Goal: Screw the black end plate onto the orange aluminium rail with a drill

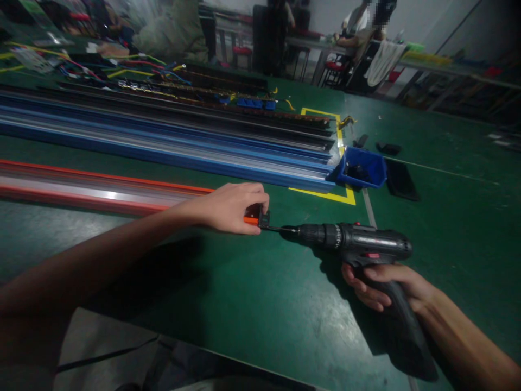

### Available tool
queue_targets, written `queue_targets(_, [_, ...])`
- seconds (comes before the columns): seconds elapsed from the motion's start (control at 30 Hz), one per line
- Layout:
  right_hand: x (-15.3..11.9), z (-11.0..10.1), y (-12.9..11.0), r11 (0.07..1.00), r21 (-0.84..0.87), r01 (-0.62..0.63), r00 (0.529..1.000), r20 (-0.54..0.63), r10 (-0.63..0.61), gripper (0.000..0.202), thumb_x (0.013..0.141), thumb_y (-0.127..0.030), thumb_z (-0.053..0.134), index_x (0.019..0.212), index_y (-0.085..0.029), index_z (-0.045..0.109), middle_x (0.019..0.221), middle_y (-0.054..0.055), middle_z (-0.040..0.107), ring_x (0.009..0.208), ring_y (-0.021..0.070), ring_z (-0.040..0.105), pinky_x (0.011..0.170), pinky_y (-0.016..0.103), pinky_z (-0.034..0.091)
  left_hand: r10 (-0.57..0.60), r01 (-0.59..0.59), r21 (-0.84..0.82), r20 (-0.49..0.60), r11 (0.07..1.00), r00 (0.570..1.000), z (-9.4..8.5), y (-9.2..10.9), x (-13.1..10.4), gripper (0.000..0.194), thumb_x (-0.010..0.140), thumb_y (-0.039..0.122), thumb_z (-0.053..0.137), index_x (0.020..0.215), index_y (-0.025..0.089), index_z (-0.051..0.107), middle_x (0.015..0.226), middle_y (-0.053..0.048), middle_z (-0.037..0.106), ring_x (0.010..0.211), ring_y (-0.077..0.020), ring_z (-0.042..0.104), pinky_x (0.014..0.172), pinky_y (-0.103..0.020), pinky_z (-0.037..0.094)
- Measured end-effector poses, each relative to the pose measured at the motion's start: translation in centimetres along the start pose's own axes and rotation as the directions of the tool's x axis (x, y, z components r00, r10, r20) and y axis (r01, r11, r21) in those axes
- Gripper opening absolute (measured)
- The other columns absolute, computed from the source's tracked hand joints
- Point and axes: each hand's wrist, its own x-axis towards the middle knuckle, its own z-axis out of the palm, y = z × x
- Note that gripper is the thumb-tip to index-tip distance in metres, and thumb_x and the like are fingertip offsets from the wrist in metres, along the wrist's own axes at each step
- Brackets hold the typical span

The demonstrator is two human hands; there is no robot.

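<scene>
I have the small black end piece [265, 219] at the near end of the orange rail [101, 194], which lies along the green table [285, 304]. My left hand [234, 207] curls over that end, thumb and fingertips pinching the end piece from either side. The drill bit [279, 228] points straight at it; whether tip and piece fully meet is too blurred for me to tell. If the bit came in off line, I judge it could skid off toward the fingertips so close by. A loose pinch could let the piece twist. My right hand [401, 274] is wrapped around the handle of the drill [366, 241]; I can't tell whether the trigger is pressed. Hard pushing one-handed might slide the rail backward. Further out, the blue bin [381, 174] sits by the blue rails [203, 157], where a wide swing could knock it.
</scene>
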Motion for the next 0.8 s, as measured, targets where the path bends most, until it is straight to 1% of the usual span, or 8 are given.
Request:
queue_targets(0.3, [0.1,-0.46,0.29,1.0,0.013,0.018,0.999,0.03,-0.018,0.024,0.097,-0.025,0.072,0.111,-0.005,0.075,0.086,0.005,0.065,0.05,0.0021,0.047,0.059,0.018,0.056,-0.002,0.002,-0.008,0.008,1.0,1.0,-0.11,0.14,-0.01,0.03,0.084,0.047,0.073,0.104,0.025,0.067,0.111,-0.002,0.061,0.094,-0.0173,0.06,0.077,-0.029,0.039])
queue_targets(0.53, [-0.02,-0.5,0.24,1.0,0.013,0.008,1.0,0.008,-0.008,0.023,0.096,-0.025,0.073,0.11,-0.007,0.075,0.085,0.005,0.065,0.05,0.0024,0.047,0.057,0.018,0.055,-0.001,0.001,-0.004,0.002,1.0,1.0,0.0,-0.02,-0.05,0.031,0.084,0.048,0.073,0.105,0.026,0.068,0.112,-0.002,0.062,0.094,-0.0174,0.06,0.077,-0.029,0.039])
queue_targets(0.7, [0.03,-0.41,0.21,1.0,0.023,0.002,1.0,0.018,-0.002,0.023,0.097,-0.024,0.072,0.108,-0.005,0.075,0.079,0.003,0.062,0.05,0.003,0.045,0.056,0.018,0.054,-0.004,0.004,-0.009,0.0,1.0,1.0,-0.1,0.08,-0.02,0.029,0.083,0.047,0.074,0.103,0.026,0.067,0.11,-0.002,0.061,0.095,-0.0181,0.06,0.077,-0.029,0.039])
queue_targets(0.8, [0.0,-0.46,0.21,1.0,0.03,-0.002,1.0,0.024,0.001,0.023,0.097,-0.024,0.072,0.109,-0.004,0.075,0.079,0.003,0.062,0.05,0.0029,0.044,0.057,0.018,0.054,-0.004,0.004,0.0,-0.001,1.0,1.0,-0.13,0.14,-0.02,0.029,0.083,0.046,0.074,0.102,0.025,0.067,0.109,-0.002,0.061,0.094,-0.0181,0.059,0.077,-0.029,0.039])
